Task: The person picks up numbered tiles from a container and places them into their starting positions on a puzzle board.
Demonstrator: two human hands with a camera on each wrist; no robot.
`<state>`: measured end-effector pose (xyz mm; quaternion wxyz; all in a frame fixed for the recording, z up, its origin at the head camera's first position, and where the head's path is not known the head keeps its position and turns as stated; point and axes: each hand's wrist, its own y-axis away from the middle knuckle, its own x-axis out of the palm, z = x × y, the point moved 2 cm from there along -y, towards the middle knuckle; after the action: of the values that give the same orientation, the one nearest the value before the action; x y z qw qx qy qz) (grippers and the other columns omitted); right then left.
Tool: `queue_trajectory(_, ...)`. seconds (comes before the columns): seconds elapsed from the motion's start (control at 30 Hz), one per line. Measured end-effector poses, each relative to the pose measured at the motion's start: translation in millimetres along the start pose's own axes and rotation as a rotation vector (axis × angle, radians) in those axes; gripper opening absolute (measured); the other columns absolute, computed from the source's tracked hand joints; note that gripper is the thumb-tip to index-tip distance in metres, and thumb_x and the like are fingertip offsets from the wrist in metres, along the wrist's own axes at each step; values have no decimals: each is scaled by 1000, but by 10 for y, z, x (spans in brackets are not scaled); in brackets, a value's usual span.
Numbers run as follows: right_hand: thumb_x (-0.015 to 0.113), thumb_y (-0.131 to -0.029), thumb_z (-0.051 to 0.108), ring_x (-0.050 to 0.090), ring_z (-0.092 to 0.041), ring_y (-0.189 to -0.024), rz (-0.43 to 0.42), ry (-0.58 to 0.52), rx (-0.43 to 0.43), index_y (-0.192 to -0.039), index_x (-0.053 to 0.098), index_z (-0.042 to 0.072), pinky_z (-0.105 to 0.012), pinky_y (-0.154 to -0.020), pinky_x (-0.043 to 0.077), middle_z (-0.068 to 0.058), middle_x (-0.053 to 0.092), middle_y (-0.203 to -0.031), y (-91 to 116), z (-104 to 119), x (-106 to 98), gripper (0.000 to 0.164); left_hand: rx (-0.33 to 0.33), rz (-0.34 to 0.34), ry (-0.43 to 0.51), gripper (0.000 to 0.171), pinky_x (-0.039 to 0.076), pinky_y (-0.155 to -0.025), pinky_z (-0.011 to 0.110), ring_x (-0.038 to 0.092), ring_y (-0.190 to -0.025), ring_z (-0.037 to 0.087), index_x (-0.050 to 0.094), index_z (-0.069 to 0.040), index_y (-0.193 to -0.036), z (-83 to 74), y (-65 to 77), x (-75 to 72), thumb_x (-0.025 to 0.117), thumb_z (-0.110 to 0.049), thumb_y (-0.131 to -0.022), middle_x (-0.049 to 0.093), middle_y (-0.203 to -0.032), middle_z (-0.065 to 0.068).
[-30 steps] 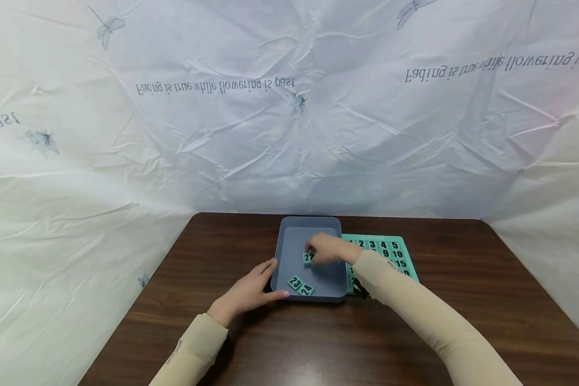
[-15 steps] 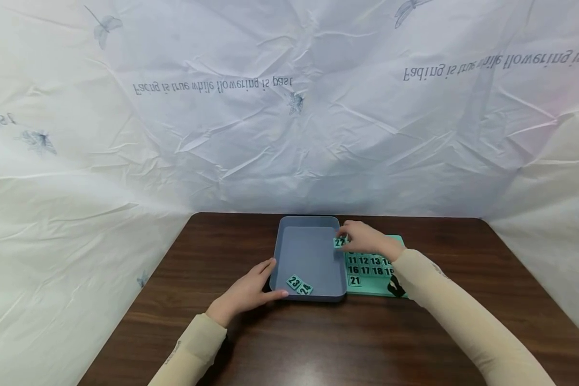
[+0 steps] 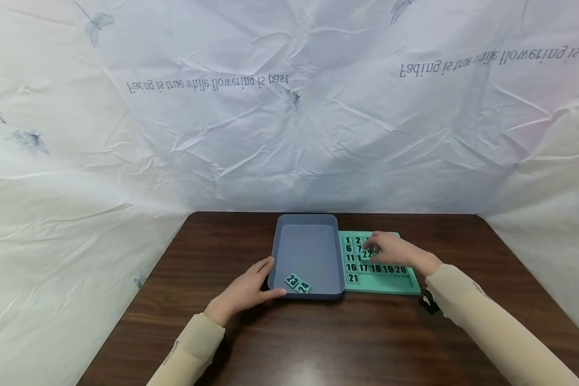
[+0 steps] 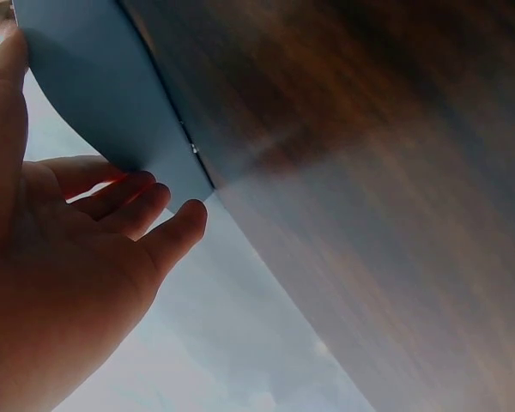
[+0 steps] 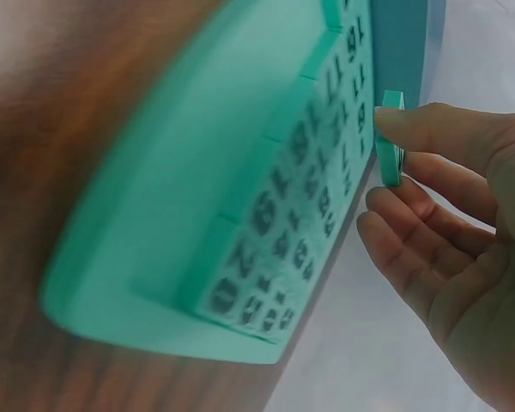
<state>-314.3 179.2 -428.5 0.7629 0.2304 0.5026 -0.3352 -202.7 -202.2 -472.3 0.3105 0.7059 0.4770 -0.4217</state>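
Observation:
In the head view, my right hand (image 3: pixel 396 253) pinches a green number tile (image 3: pixel 367 254) marked 22 between thumb and fingers. It is held above the green number board (image 3: pixel 385 286), where rows of tiles run up to 20 and tile 21 (image 3: pixel 353 278) begins the lowest row. The right wrist view shows the pinched tile (image 5: pixel 392 142) edge-on, off the board's face. My left hand (image 3: pixel 243 289) rests at the near left corner of a blue-grey tray (image 3: pixel 275 241), thumb at the front rim, fingers along the side wall (image 4: pixel 103 86). Tiles 23 (image 3: pixel 292 280) and 24 (image 3: pixel 303 288) lie inside it.
The tray stands against the board's left edge on a dark wooden table (image 3: pixel 318 343). A pale printed sheet (image 3: pixel 289 150) hangs behind the table and at both sides. A black band (image 3: pixel 429 303) shows at my right wrist.
My right hand has lifted tile 22 out of the tray and carried it right, over the board. My left hand stays at the tray's corner. The view has shifted slightly.

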Motion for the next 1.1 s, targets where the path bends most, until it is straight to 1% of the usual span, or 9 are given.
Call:
queue_trajectory(0.13, 74, -90, 9, 61, -20, -88, 25, -29, -20, -121, 69, -2, -35, -72, 52, -14, 63, -115, 111, -33, 50, 33, 0, 0, -4, 100, 33, -115, 52, 28, -149, 32, 24, -8, -161, 3, -3, -5, 57, -71, -90, 23, -165, 11)
queue_trajectory(0.3, 77, -89, 10, 61, -16, -85, 33, -59, -57, -119, 70, -2, -31, -71, 53, -13, 64, -113, 214, -43, 115, 32, 2, -8, -10, 100, 33, -114, 52, 29, -149, 32, 24, -8, -161, 8, -8, -14, 58, -70, -90, 24, -165, 11)
queue_trajectory(0.43, 77, -89, 11, 58, -10, -81, 50, -103, -65, -118, 70, -2, -29, -68, 51, -13, 63, -113, 284, -38, 156, 33, 1, -9, -12, 100, 34, -114, 52, 29, -149, 31, 25, -8, -161, 8, -12, -13, 58, -71, -90, 24, -165, 11)
queue_trajectory(0.57, 77, -89, 11, 55, -5, -77, 65, -143, -55, -119, 70, -2, -28, -65, 49, -13, 63, -116, 337, -26, 186, 33, -2, -5, -9, 101, 34, -114, 52, 29, -149, 31, 24, -8, -161, 0, -13, -4, 58, -71, -90, 24, -165, 11)
queue_trajectory(0.8, 77, -90, 11, 57, -7, -79, 67, -193, -82, -121, 68, -5, -29, -67, 51, -12, 64, -112, 393, 1, 219, 36, -6, -4, -3, 101, 33, -115, 51, 28, -149, 31, 24, -9, -161, 2, -16, 10, 58, -72, -89, 24, -165, 11)
queue_trajectory(0.97, 77, -90, 14, 59, -6, -82, 61, -195, -86, -123, 68, -5, -28, -69, 52, -10, 64, -112, 397, -20, 252, 38, -10, -7, 8, 102, 33, -115, 52, 28, -149, 31, 24, -9, -161, 15, -17, 12, 58, -72, -89, 24, -165, 10)
queue_trajectory(1.1, 76, -90, 12, 61, -8, -86, 41, -200, -91, -121, 68, -5, -28, -72, 54, -10, 63, -110, 400, -40, 281, 36, -10, -7, 2, 102, 33, -115, 51, 28, -149, 30, 24, -10, -161, 19, -22, 16, 58, -72, -89, 24, -165, 10)
